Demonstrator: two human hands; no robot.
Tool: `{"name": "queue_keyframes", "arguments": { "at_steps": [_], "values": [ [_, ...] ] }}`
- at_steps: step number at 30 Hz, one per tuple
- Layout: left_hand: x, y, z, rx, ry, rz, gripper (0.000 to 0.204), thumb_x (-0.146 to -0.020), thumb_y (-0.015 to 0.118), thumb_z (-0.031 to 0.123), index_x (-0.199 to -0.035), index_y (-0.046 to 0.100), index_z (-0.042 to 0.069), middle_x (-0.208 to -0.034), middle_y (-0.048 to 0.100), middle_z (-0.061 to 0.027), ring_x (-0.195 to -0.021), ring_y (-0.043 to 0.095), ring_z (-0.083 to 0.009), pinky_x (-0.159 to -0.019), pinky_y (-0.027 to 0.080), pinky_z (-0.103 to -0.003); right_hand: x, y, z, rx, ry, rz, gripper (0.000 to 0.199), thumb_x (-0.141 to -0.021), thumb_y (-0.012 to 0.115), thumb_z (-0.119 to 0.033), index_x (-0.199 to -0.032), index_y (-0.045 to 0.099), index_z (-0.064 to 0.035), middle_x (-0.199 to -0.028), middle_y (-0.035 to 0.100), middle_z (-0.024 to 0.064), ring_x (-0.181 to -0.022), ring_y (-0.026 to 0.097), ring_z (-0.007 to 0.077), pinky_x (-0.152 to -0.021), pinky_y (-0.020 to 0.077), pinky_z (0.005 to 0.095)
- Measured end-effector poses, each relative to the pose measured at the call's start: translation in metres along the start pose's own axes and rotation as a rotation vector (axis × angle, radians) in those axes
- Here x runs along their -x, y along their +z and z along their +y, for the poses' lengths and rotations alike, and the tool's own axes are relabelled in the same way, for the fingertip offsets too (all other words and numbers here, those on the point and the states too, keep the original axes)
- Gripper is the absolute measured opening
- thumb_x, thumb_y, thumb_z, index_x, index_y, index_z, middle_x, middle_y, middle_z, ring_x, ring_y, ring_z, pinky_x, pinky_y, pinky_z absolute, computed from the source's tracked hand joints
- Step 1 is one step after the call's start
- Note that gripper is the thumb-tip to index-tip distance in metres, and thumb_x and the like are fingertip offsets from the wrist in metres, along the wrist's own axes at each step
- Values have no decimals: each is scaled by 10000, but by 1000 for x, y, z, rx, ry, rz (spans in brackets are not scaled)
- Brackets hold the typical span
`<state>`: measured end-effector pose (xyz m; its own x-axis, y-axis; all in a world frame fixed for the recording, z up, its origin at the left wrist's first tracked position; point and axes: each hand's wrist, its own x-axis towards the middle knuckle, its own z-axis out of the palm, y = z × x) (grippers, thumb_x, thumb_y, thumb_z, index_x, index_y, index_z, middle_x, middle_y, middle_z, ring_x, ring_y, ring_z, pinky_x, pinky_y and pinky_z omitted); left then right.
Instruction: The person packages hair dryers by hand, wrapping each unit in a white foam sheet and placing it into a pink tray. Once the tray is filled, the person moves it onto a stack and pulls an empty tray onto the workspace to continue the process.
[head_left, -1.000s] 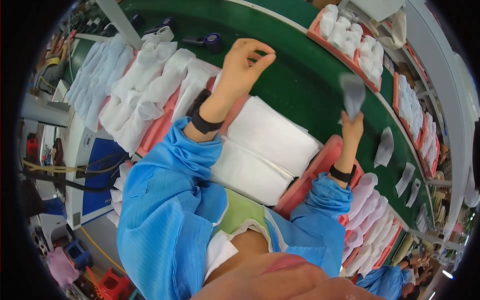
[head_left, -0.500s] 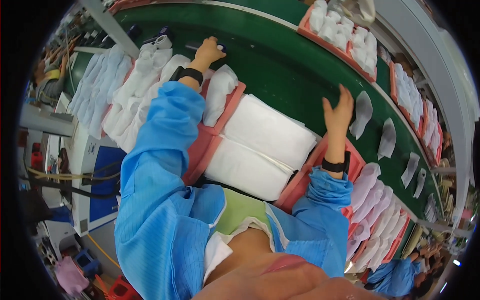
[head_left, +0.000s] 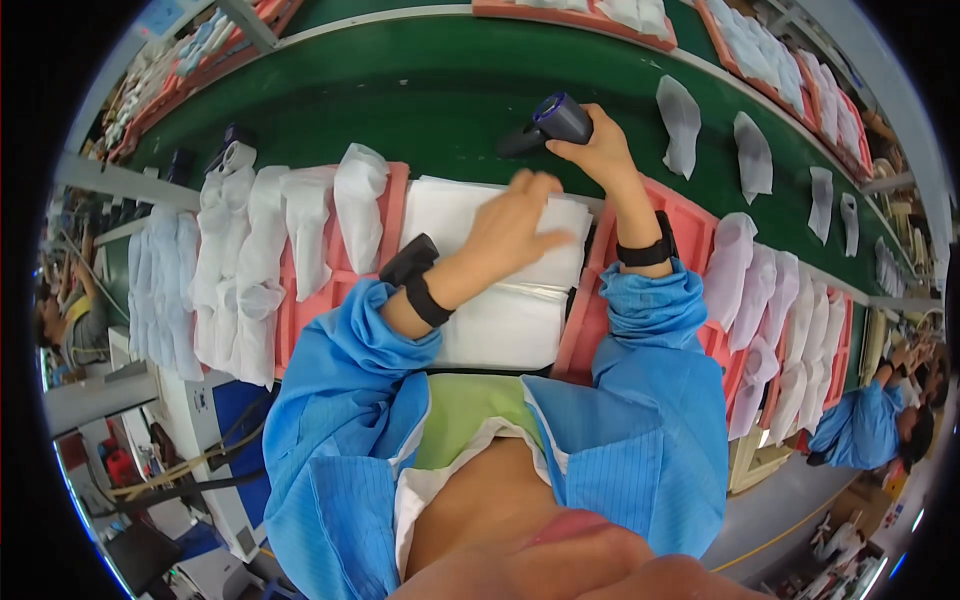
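Note:
In my right hand (head_left: pixel 605 150) is a dark grey hair dryer (head_left: pixel 562 118), its round barrel gripped at the right side and its purple-rimmed end facing up. A dark handle points left, low over the green conveyor belt (head_left: pixel 430 110). My left hand (head_left: pixel 515 225), slightly blurred, hovers over a stack of white sheet sleeves (head_left: pixel 490 335). Its thumb stands apart from the fingers, and nothing shows in it.
Pink trays (head_left: pixel 395 190) with white-wrapped items (head_left: pixel 360 205) stand to the left. Right of the stack is another pink tray (head_left: pixel 655 205), beside lilac-wrapped items (head_left: pixel 735 260). Single wrapped pieces (head_left: pixel 680 125) lie along the belt. Far-side trays (head_left: pixel 575 20) hold more.
My left hand has come from the dark thing on the belt to above the sleeves. My right hand, empty and spread before, now grips the hair dryer. The view has turned.

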<state>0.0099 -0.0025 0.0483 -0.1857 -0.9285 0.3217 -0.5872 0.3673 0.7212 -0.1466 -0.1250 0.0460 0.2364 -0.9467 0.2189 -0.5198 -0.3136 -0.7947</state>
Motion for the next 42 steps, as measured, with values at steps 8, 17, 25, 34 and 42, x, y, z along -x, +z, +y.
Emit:
{"name": "queue_keyframes", "arguments": {
  "at_steps": [8, 17, 25, 34, 42],
  "values": [
    [13, 28, -17, -163, 112, -231, 189, -755, 730, 181, -882, 619, 98, -923, 576, -76, -785, 607, -247, -626, 479, -348, 5, -4, -4, 38, -111, 63, 644, -622, 824, -199, -1172, 559, 8, -929, 660, 135, -839, 643, 220, -762, 507, 314],
    [-2, 6, -34, 223, -66, -142, 75, -770, 711, 148, -821, 681, 103, -793, 605, -54, -645, 580, -222, -577, 449, -335, 49, -126, -62, -309, 112, 106, 570, -581, 823, -96, -1088, 594, 26, -903, 634, 48, -733, 590, 109, -636, 474, 229],
    [13, 25, -23, -54, 30, -171, 102, -764, 717, 174, -802, 653, 104, -799, 590, -54, -703, 613, -254, -617, 482, -350, 65, -133, -79, -328, -49, 52, 522, -599, 799, -85, -1069, 597, 18, -905, 635, 34, -841, 581, 117, -803, 451, 249],
    [16, 31, -11, -160, 175, -84, 124, -746, 713, 146, -745, 606, 84, -777, 582, -54, -685, 605, -267, -580, 475, -368, 63, -129, -80, -219, -88, 19, 518, -593, 805, -97, -1057, 601, 10, -904, 634, 37, -829, 573, 120, -795, 453, 245],
    [8, 15, -26, 175, -87, -130, 138, -780, 721, 164, -766, 626, 65, -791, 596, -75, -620, 579, -193, -556, 449, -312, 70, -139, -80, -297, -75, -11, 542, -568, 796, -71, -1065, 596, 11, -919, 629, 24, -836, 571, 114, -797, 449, 243]
  ]
}}
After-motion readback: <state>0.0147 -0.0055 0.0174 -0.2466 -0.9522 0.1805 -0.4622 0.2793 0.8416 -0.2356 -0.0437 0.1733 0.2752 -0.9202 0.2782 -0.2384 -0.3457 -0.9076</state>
